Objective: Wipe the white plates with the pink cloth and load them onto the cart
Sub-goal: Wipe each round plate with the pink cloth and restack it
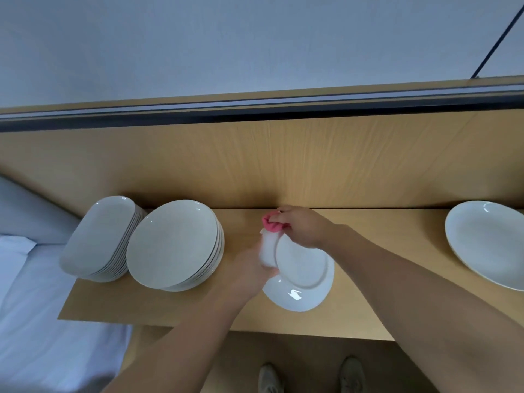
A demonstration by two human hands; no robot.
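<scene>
Head view, looking down on a wooden table [368,279]. Grips a white plate [306,285] by its left rim with the left hand [249,268], fingers curled round the edge, and holds it tilted over the tabletop. Clutches the bunched pink cloth [272,222] in the right hand [300,228], fingers closed round it, against the plate's far rim. Has a stack of round plates [173,245] on the table just left, beside a stack of oblong plates [99,236] farther left. Has one more single plate [487,242] lying flat at the right, well apart. Stands in grey shoes [269,378] at the near edge.
</scene>
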